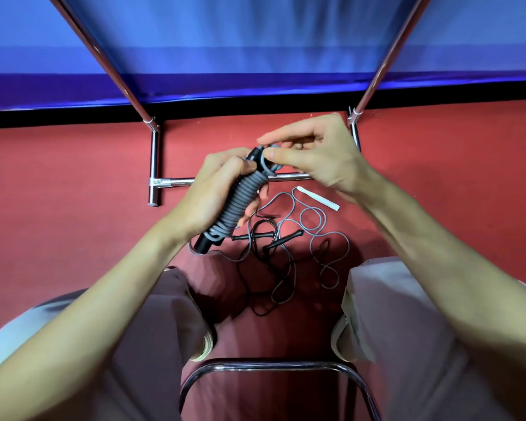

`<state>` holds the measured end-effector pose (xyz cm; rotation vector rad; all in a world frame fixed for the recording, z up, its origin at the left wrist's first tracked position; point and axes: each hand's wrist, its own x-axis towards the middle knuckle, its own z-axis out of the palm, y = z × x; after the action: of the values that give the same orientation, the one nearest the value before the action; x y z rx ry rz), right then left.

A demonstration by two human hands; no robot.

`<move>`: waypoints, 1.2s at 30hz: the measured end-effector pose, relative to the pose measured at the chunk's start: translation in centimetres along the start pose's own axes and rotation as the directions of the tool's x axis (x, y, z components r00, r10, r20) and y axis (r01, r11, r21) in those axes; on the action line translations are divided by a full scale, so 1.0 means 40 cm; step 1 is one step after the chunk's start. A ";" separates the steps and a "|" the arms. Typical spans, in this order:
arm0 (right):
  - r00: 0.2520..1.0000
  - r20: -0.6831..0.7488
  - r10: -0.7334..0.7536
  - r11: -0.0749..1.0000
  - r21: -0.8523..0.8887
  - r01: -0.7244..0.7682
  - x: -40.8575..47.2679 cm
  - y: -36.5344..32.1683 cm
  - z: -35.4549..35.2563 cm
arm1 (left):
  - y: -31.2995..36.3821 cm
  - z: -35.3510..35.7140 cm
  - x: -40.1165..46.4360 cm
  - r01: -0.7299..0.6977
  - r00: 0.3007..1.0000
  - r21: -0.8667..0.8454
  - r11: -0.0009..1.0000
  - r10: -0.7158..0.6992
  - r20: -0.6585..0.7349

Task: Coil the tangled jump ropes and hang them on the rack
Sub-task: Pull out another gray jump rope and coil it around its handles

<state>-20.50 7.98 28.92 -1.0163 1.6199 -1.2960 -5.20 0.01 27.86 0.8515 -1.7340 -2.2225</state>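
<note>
The left hand (216, 189) grips a black handle (205, 243) that has grey rope (243, 196) wound around it in tight turns, so the handle looks like a thick spool. The fingers curl around the wound part, and only the two black ends of the handle show, one below the hand and one at the top. The right hand (319, 156) is at the top end and pinches a loop of the same grey rope between thumb and fingers; this hand is a little blurred, so the exact grip is hard to read.

Under the hands, on the red floor (73, 192), lies the rest of the tangle. A loose grey rope (313, 226) makes several open loops, and one end of it goes to a white handle (318, 198) that lies apart, near the metal bar. A black rope (281, 278) crosses the grey one, with two black handles (281, 238) lying in the middle of the tangle. Where the ropes cross I cannot tell which one is on top.

The chrome rack (154, 165) stands on the floor beyond the hands. Its low crossbar is partly hidden behind both hands, and its two slanted tubes are cut off by the upper edge. Behind it hangs a blue curtain (255, 50). The person's knees, in pale trousers, cover the lower ends of the ropes, and a chrome chair frame (271, 367) shows between them.
</note>
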 end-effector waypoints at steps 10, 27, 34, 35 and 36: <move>0.989 0.136 0.064 0.998 0.007 -0.065 -0.006 -0.007 -0.031 | 0.011 0.019 -0.005 0.030 0.999 -0.028 0.999 -0.029 0.028; 0.971 0.035 0.237 0.946 0.219 -0.239 -0.021 0.010 0.018 | -0.005 -0.005 0.005 -0.067 0.992 0.593 0.802 0.118 -0.047; 0.903 0.318 0.288 0.795 0.446 -0.411 -0.025 0.003 -0.010 | -0.005 -0.010 -0.002 -0.142 0.981 0.511 0.848 0.190 -0.044; 0.900 0.327 0.288 0.781 0.464 -0.418 -0.026 0.003 -0.013 | -0.005 -0.011 -0.004 -0.149 0.979 0.500 0.853 0.199 -0.047; 0.902 0.324 0.285 0.774 0.477 -0.416 -0.026 0.002 -0.014 | -0.006 -0.011 -0.005 -0.156 0.977 0.488 0.859 0.206 -0.049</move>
<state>-20.67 9.17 29.02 -0.4605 1.0951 -1.2111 -4.74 -0.21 27.64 0.8273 -2.2554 -1.6165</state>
